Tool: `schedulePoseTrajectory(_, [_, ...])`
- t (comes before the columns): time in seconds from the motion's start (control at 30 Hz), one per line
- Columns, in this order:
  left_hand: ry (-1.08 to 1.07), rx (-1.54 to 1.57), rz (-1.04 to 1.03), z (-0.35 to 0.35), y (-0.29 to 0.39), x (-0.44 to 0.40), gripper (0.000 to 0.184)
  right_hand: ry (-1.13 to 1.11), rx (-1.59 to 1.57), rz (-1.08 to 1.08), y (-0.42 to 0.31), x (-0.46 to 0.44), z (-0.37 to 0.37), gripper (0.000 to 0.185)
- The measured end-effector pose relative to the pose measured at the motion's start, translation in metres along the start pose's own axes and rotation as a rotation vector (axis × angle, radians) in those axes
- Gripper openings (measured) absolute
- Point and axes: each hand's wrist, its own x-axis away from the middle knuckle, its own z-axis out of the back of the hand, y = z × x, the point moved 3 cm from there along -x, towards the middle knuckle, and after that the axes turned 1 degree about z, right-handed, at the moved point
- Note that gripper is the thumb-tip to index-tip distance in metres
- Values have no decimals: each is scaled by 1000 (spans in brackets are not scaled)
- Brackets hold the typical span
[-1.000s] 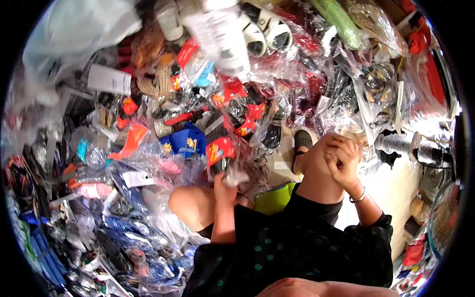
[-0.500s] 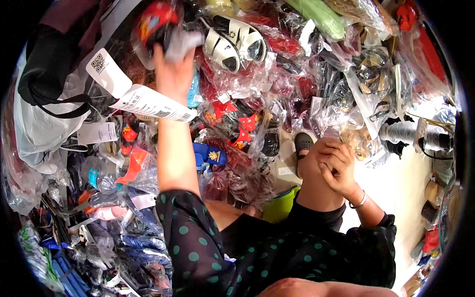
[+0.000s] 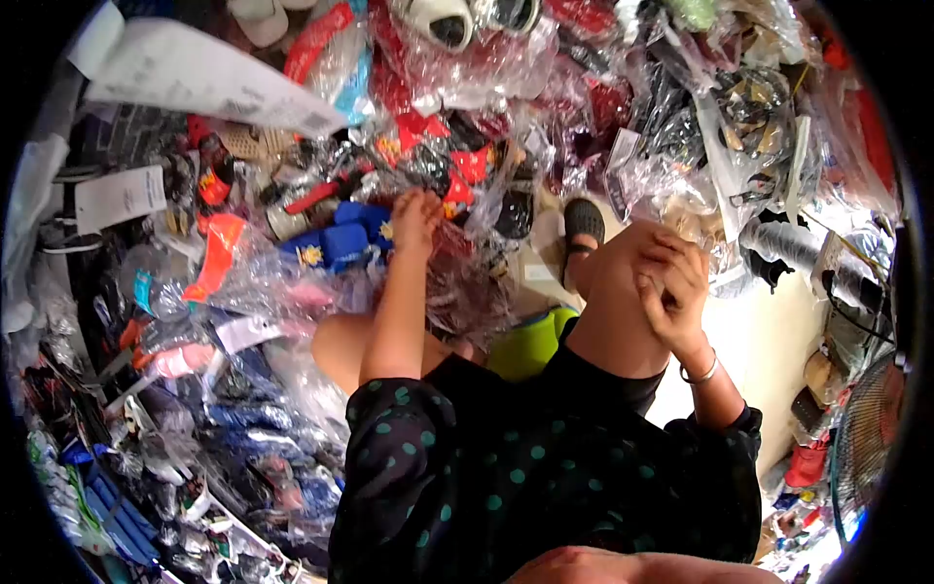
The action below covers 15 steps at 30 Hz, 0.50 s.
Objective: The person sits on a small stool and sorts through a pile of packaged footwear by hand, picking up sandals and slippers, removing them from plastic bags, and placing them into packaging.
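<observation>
My left hand (image 3: 416,222) reaches down into the pile of plastic-wrapped footwear. Its fingers are bent and closed at the right edge of a pair of blue slippers (image 3: 336,245) with gold emblems; what lies inside the fingers is hidden. Just beyond it are red pieces in clear wrap (image 3: 470,164). My right hand (image 3: 675,288) rests on my raised knee (image 3: 623,292), holding nothing, with its fingers apart and loosely curved.
Bagged shoes, among them white ones (image 3: 440,23), crowd the front and left. Paper tags (image 3: 219,83) hang across the upper left. A yellow-green object (image 3: 520,350) is under me. At right stand a wrapped silvery roll (image 3: 793,243) and a fan (image 3: 869,443).
My left hand has come back from the upper left, and the red-and-black bagged item it held is out of it. The view has tilted, shifting the pile upward. My right hand stays on the knee.
</observation>
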Motion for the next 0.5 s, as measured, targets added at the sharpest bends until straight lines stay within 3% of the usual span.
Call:
schedulePoseTrajectory(0.03, [147, -28, 130, 17, -29, 1, 13, 28, 9, 5, 1, 1, 0, 10])
schedulePoseTrajectory(0.07, [-504, 185, 244, 73, -78, -36, 8, 23, 14, 1, 2, 2, 0, 10])
schedulePoseTrajectory(0.1, [172, -65, 330, 53, -82, -1, 6, 14, 10, 4, 2, 3, 0, 10])
schedulePoseTrajectory(0.17, [162, -55, 449, 64, -107, -7, 12, 9, 33, -22, 2, 3, 1, 10])
schedulePoseTrajectory(0.23, [355, -201, 320, 54, -112, -6, 29, -2, 40, -23, 3, 2, 2, 10])
schedulePoseTrajectory(0.27, [297, -354, 275, 47, -105, -13, 52, -1, 41, -32, 2, 1, 2, 10])
schedulePoseTrajectory(0.37, [261, -585, 64, 31, -97, -42, 56, 10, 44, -24, -1, -3, 0, 11])
schedulePoseTrajectory(0.5, [288, -668, -107, 22, -95, -68, 62, -14, 68, -27, -2, -7, -2, 12])
